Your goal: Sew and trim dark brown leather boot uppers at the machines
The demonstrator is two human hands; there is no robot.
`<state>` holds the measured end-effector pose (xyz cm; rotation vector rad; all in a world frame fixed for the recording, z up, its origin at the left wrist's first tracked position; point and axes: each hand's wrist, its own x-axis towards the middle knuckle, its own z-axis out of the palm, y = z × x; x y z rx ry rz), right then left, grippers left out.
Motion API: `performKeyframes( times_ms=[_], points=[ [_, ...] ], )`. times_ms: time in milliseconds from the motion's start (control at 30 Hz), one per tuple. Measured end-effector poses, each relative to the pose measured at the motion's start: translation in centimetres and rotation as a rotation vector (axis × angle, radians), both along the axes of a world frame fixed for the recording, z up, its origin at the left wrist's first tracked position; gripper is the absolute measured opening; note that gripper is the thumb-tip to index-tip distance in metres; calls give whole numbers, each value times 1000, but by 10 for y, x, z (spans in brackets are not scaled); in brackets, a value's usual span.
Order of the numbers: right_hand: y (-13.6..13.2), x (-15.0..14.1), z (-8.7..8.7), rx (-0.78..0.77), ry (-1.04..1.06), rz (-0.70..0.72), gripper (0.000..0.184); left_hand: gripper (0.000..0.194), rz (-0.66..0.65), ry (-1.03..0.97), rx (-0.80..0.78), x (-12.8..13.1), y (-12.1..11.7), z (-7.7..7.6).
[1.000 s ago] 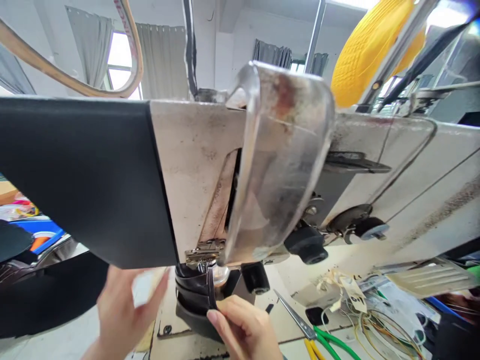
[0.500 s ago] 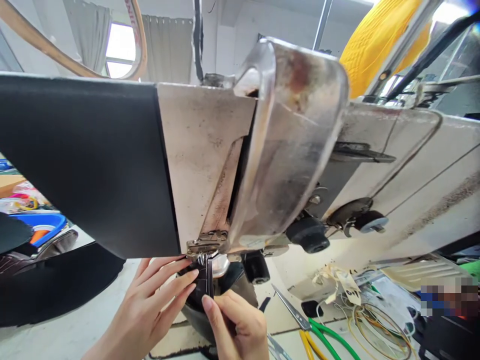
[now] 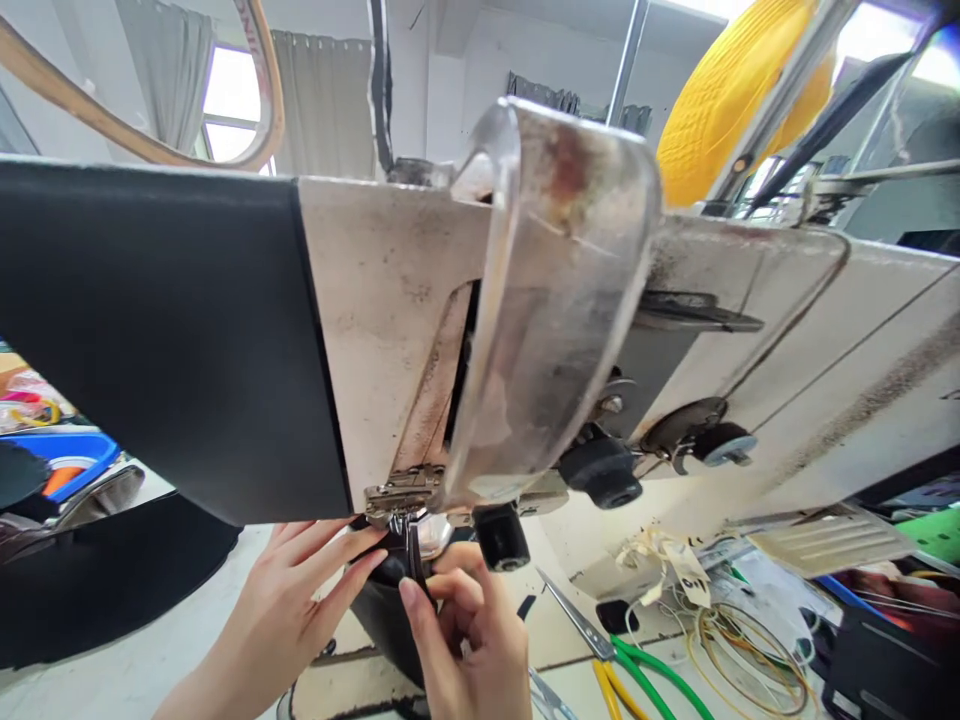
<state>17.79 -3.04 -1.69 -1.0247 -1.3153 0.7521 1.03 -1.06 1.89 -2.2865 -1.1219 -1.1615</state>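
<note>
A black, smooth, leather-like piece point(image 3: 390, 625) with a curved lower wall sits under the needle area of a sewing machine point(image 3: 382, 320). At its left edge, my left hand point(image 3: 292, 600) has its fingers extended, with the index finger and thumb closing on the black material. My right hand point(image 3: 472, 635) pinches a narrow black strip point(image 3: 415, 560) between thumb and bent fingers, just in front of the metal presser foot point(image 3: 405, 520). This strip runs up toward the foot. The fingertips of both hands are close together, and the needle itself is hard to make out.
A clear guard point(image 3: 555, 320) and black knobs point(image 3: 502, 537) hang close above my right hand. Green-handled scissors point(image 3: 585, 620), yellow handles point(image 3: 611, 690) and coiled cord point(image 3: 750, 655) lie to the right. A blue basin point(image 3: 105, 455) stands at left, near a large black sheet point(image 3: 112, 590).
My right hand's fingers have shifted up and curled behind the strip. More of the black piece's curved wall shows below my left hand. The whole view has moved slightly.
</note>
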Motion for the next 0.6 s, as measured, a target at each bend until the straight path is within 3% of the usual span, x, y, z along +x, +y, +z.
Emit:
performKeyframes(
  times_ms=[167,333,500,600],
  points=[
    [-1,-5,-1,-10,62,-56,22,15,64,27,44,2,2,3],
    [12,2,16,3,-163,-104,27,16,28,-47,4,-14,15,-6],
    [11,3,21,277,-561,-226,14,34,-5,-141,-104,-23,59,-21],
    [-4,21,21,367,-559,-203,11,46,3,-244,-161,-24,75,-21]
  ],
)
